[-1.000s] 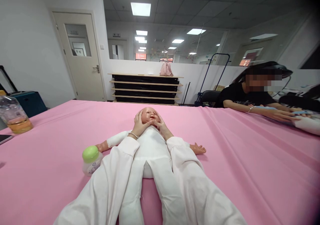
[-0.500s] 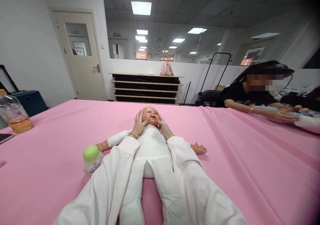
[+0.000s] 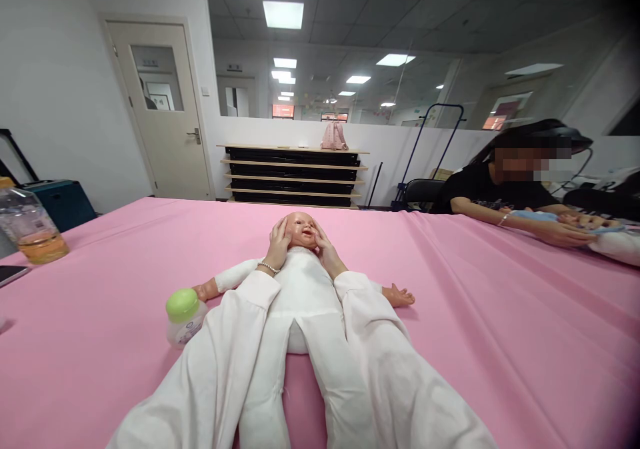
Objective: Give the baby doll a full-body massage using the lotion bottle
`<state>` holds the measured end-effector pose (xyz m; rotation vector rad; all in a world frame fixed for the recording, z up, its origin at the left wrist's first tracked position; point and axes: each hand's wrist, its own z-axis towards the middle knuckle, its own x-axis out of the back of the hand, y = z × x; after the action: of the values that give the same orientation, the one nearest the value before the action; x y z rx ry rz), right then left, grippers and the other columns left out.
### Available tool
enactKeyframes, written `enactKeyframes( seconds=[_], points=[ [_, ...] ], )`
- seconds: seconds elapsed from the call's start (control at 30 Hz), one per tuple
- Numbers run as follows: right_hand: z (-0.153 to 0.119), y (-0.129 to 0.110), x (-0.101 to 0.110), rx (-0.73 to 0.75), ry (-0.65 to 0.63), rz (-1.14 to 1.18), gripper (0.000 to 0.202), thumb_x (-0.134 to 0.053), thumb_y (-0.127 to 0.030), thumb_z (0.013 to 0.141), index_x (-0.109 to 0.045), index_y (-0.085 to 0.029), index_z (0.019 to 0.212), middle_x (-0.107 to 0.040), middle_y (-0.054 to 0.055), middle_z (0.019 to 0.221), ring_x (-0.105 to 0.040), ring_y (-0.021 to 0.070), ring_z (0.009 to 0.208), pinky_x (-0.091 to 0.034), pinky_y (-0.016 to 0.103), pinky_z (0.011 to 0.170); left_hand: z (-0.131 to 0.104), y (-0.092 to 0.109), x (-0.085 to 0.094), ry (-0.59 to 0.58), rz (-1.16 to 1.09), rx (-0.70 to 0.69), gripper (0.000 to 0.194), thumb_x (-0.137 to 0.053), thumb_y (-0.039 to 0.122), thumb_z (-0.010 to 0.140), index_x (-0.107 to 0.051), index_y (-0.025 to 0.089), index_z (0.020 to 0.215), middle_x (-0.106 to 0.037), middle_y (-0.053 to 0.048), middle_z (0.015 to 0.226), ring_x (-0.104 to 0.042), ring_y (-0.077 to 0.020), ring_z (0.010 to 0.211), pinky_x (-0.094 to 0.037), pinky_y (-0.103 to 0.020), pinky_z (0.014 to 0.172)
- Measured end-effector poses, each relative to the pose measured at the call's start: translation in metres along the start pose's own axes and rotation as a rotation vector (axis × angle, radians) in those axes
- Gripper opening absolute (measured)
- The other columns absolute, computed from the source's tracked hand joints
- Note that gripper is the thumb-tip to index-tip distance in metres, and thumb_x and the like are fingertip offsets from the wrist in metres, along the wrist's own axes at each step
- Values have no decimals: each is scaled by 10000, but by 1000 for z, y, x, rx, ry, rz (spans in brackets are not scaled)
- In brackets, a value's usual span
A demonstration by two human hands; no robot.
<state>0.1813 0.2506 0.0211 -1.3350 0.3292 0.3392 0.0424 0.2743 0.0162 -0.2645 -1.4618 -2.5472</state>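
Observation:
A baby doll (image 3: 310,286) with a white cloth body lies on its back before me, its legs toward me and its arms spread sideways. My left hand (image 3: 277,246) rests along the left side of the doll's head (image 3: 301,225), fingers stretched out flat against it. Against the opposite cheek lies my right hand (image 3: 327,249), its fingers also extended. Both palms touch the head from the sides, and the doll's face shows between them. By the doll's hand at left stands a jar (image 3: 184,317) with a green lid, close to my left sleeve.
A pink cloth (image 3: 460,329) covers the table. At far left are a bottle of amber liquid (image 3: 37,232) and a phone (image 3: 11,275). Across the table at right, a person (image 3: 483,192) in black handles another doll (image 3: 617,242). Shelves (image 3: 295,176) stand behind.
My left thumb has slid outward off the doll's cheek toward the side of the head. My right hand looks nearly the same. The other person's hands have shifted slightly.

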Motion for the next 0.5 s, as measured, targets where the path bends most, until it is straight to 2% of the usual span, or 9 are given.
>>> enactKeyframes(
  seconds=[0.13, 0.23, 0.33, 0.43, 0.5],
  points=[
    [1, 3, 2, -1, 18, 4, 493, -505, -464, 774, -452, -334, 1247, -510, -52, 1269, -507, 159, 1141, -430, 318, 958, 1, 0, 0, 4, 30, -15, 453, -314, 353, 897, -375, 185, 1313, -323, -76, 1384, -231, -170, 1318, -123, -342, 1124],
    [-1, 5, 3, 37, 45, -37, 527, -558, -479, 737, -469, -326, 1234, -519, -32, 1263, -510, 173, 1139, -436, 330, 948, -1, -1, 0, -6, 34, -38, 468, -322, 396, 890, -384, 192, 1307, -335, -86, 1381, -248, -172, 1315, -135, -348, 1122],
    [-1, 6, 3, 71, 74, -100, 573, -610, -465, 702, -472, -305, 1234, -465, -17, 1318, -477, 184, 1174, -428, 332, 955, -1, -4, -3, -17, 5, -49, 504, -322, 431, 883, -379, 173, 1312, -336, -102, 1394, -255, -181, 1319, -156, -360, 1117],
    [-1, 4, 1, 112, 84, -193, 613, -561, -508, 727, -432, -261, 1273, -411, 11, 1362, -430, 180, 1217, -382, 346, 997, 6, -3, -2, -30, -45, -59, 521, -305, 447, 884, -370, 163, 1316, -330, -100, 1412, -262, -176, 1323, -185, -357, 1109],
    [-4, 1, -1, 144, 125, -335, 626, -506, -534, 753, -398, -250, 1301, -406, 18, 1365, -401, 174, 1238, -318, 373, 1041, 10, 1, 3, -84, -30, -60, 523, -337, 438, 874, -385, 147, 1306, -334, -107, 1415, -266, -180, 1324, -183, -353, 1108]
  ],
)
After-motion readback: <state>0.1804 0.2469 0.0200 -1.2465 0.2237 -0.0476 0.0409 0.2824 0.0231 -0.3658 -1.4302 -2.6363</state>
